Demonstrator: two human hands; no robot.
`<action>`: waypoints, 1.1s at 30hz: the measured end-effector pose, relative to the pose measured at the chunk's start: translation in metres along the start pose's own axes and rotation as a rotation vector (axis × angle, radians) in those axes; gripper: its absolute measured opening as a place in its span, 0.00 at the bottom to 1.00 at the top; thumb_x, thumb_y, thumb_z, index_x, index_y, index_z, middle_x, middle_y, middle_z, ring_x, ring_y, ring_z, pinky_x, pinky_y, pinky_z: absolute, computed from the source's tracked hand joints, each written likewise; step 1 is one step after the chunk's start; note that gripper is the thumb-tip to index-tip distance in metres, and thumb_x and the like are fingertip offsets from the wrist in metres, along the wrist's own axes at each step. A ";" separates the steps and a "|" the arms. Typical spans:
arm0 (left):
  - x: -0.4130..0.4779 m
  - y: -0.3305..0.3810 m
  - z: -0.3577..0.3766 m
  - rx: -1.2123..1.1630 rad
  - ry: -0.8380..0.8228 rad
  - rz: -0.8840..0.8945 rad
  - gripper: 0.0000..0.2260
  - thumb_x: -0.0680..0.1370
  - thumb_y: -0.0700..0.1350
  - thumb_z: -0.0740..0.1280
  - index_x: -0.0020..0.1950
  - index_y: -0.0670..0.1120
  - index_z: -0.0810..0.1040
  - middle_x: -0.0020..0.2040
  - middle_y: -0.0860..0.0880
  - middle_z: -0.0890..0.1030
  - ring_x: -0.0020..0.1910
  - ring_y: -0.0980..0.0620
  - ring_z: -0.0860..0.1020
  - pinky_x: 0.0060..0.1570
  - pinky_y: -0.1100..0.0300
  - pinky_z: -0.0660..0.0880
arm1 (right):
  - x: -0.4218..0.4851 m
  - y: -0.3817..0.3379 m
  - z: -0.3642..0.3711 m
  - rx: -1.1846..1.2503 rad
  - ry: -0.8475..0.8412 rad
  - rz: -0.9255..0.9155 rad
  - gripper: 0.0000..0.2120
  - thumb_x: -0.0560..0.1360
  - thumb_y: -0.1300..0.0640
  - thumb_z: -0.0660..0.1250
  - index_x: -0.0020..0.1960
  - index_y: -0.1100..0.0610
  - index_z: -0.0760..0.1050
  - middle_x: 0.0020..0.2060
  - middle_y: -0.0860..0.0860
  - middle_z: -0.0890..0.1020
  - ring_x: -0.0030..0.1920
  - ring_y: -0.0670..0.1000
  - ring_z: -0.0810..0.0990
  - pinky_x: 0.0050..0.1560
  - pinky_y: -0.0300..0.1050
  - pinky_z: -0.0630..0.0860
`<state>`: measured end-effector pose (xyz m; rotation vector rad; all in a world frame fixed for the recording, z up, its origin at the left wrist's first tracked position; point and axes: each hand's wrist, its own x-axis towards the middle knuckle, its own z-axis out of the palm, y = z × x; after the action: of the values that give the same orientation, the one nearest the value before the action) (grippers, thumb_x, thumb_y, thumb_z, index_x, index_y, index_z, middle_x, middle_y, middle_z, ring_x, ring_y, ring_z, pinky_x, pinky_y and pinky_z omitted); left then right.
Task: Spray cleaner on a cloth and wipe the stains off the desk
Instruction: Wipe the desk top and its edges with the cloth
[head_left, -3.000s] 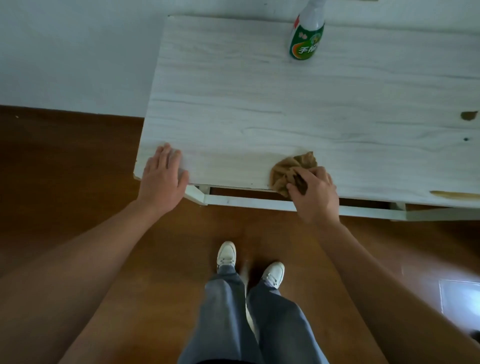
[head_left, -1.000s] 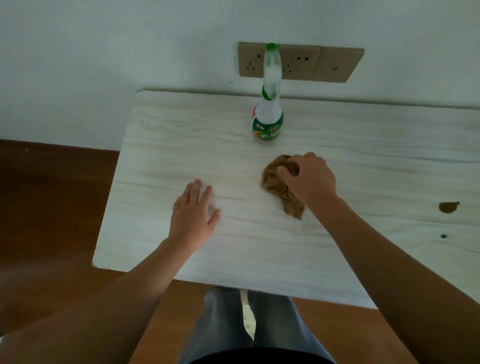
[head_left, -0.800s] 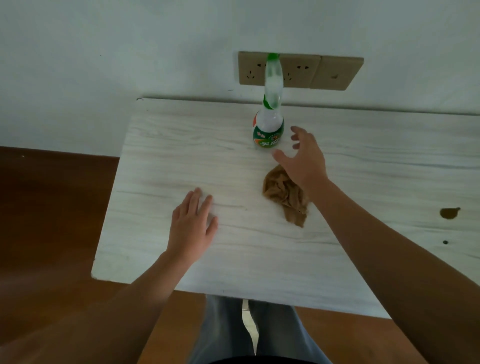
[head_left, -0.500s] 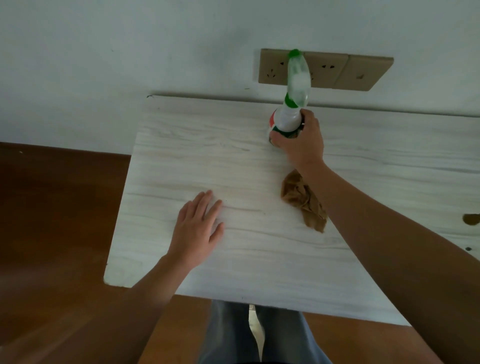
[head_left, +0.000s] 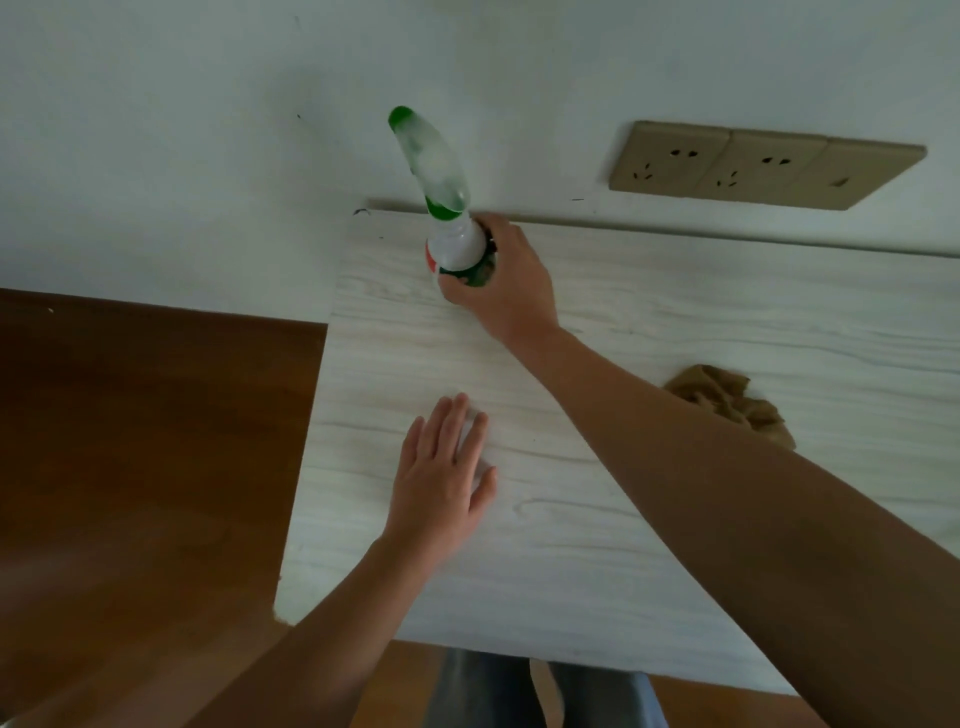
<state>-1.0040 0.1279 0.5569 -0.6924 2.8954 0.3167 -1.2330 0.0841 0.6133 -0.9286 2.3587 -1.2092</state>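
Pale wood-grain laminate covers the worktop (head_left: 545, 571), which has its far edge against a white wall (head_left: 208, 130) & its left edge over a dark brown wooden floor (head_left: 130, 441). Right grip (head_left: 506, 291) is out over the far left part of the worktop & is closed round the lower body of the spray bottle (head_left: 454, 247), fingers wrapped over the green label, thumb tip on the near-left side. Bottle is tilted, top leaning far & left: green tip, cloudy clear cap, green collar, white shoulder w/ a bit of red at the left. Its btm is hidden by the fingers, so can't tell if it touches the worktop or is off it. Left grip (head_left: 441, 483) lies palm down on the worktop, nearer than the bottle, fingers straight & close together, holding nothing. It's apart from the right forearm (head_left: 701, 467), which crosses the worktop diagonally from the near right. Brown cloth (head_left: 727, 395) sits crumpled on the worktop to the right of that forearm, partly hidden behind it, well apart from the bottle & from both grips. Tan socket strip (head_left: 763, 166) w/ three plates is on the wall above the far edge, right of the bottle. Grey-blue trousers (head_left: 483, 691) show below the near edge.
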 end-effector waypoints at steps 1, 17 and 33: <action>0.000 0.000 0.001 -0.004 -0.001 -0.001 0.28 0.85 0.59 0.53 0.82 0.47 0.61 0.83 0.42 0.57 0.83 0.43 0.54 0.79 0.42 0.60 | 0.003 -0.002 0.006 0.004 -0.008 0.006 0.32 0.65 0.43 0.76 0.65 0.49 0.72 0.57 0.46 0.78 0.55 0.48 0.78 0.53 0.49 0.79; 0.001 -0.006 0.007 -0.058 0.097 0.036 0.26 0.83 0.56 0.56 0.77 0.45 0.69 0.81 0.41 0.63 0.81 0.41 0.61 0.77 0.40 0.63 | -0.160 0.119 -0.171 -0.560 0.086 0.392 0.21 0.76 0.49 0.69 0.68 0.50 0.74 0.61 0.53 0.73 0.61 0.56 0.69 0.59 0.57 0.75; -0.023 -0.045 -0.008 -0.076 0.103 -0.171 0.25 0.84 0.56 0.56 0.77 0.45 0.67 0.80 0.42 0.64 0.81 0.43 0.60 0.77 0.43 0.63 | -0.167 0.049 -0.012 -0.566 -0.349 -0.113 0.28 0.76 0.45 0.68 0.73 0.47 0.67 0.68 0.57 0.67 0.65 0.58 0.70 0.51 0.54 0.79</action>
<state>-0.9634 0.0966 0.5618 -0.9897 2.9056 0.3821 -1.1367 0.2256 0.5800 -1.3320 2.4050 -0.3504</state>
